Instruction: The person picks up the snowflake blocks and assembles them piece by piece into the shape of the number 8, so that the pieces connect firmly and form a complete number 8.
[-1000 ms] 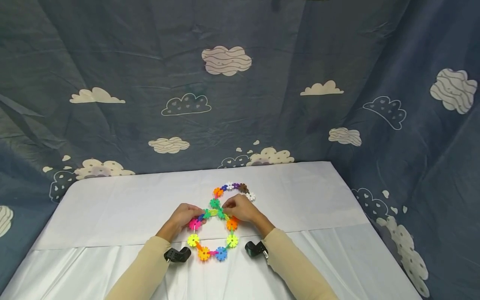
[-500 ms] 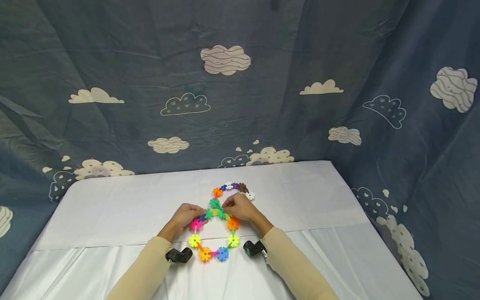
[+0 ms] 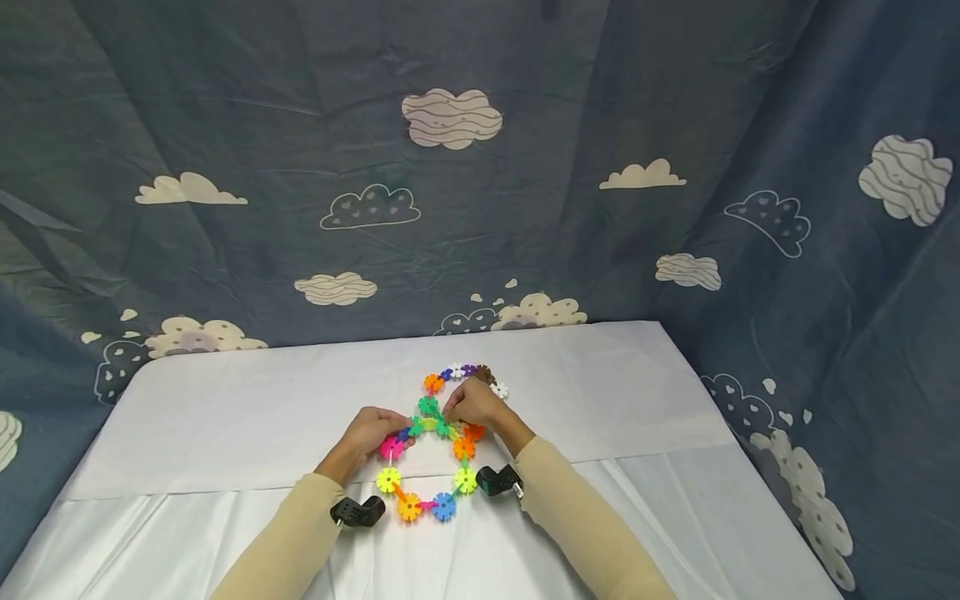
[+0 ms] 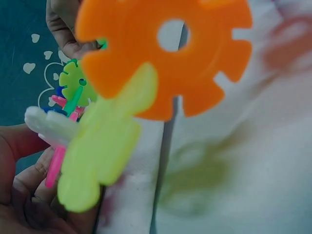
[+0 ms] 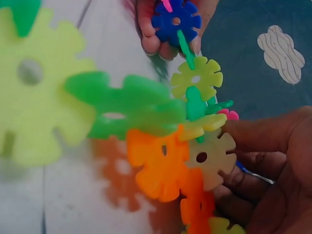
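Note:
Notched plastic flower discs of many colours are linked into a ring, whose lower edge has a light blue disc [image 3: 443,507] and an amber disc [image 3: 408,507]. My left hand [image 3: 369,433] grips the ring's upper left, its fingers at a dark blue disc [image 5: 176,22], above a pink disc [image 3: 392,447]. At the upper right, my right hand [image 3: 474,402] pinches the joined discs; in the right wrist view its thumb and fingers lie against a beige disc [image 5: 214,158] next to an orange disc [image 5: 158,163]. A green disc [image 3: 442,427] shows between the hands.
From the ring's top, a second arc of discs curves away through an orange disc [image 3: 434,383] to a white disc [image 3: 500,390], partly behind my right hand. The white cloth [image 3: 225,417] covers the table. A dark cloud-print curtain [image 3: 525,225] hangs behind and at the right.
My right hand has turned and its wrist has shifted slightly left. Another orange disc now shows beside it, at the ring's upper right. My left hand keeps its grip nearly still.

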Tool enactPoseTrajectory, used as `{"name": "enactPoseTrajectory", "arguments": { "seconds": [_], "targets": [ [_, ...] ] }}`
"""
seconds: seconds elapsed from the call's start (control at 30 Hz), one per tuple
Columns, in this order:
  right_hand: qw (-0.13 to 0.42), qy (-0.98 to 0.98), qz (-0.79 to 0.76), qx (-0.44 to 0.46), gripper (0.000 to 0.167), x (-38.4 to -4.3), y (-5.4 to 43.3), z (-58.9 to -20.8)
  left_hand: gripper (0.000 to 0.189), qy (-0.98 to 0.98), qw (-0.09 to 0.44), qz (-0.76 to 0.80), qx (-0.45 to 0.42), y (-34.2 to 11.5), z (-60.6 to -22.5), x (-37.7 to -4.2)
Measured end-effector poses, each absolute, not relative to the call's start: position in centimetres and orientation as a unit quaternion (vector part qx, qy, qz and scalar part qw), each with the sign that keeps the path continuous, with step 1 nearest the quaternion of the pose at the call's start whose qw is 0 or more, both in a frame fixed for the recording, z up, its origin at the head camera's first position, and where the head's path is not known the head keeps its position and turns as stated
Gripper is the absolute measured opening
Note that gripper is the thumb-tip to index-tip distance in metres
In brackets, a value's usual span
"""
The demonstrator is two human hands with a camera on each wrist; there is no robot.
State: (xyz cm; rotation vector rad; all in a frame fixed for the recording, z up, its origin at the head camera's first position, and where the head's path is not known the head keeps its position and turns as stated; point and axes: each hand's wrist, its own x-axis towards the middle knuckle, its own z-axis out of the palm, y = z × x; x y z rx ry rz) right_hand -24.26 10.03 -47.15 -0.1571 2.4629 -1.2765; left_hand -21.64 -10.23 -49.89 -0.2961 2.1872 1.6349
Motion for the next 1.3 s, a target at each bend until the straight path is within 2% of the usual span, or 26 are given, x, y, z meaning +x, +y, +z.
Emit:
{"name": "enactPoseTrajectory", "arguments": {
  "seconds": [0.77,1.07,1.3],
  "targets": [
    [0.149,0.888,-0.435,-0.009,0.009,-24.8,9.4,-47.7,0.020,0.799,0.153,0.568,-0.126,-9.5,-49.8,-20.9],
    [0.119,0.900,-0.419,-0.023,0.009,-24.3,9.3,-47.4,0.019,0.788,0.153,0.579,-0.141,-9.0,-49.8,-20.8],
    [0.122,0.900,-0.416,-0.038,0.008,-24.5,9.6,-47.5,0.020,0.802,0.163,0.558,-0.138,-9.0,-49.3,-20.9]
  ]
}}
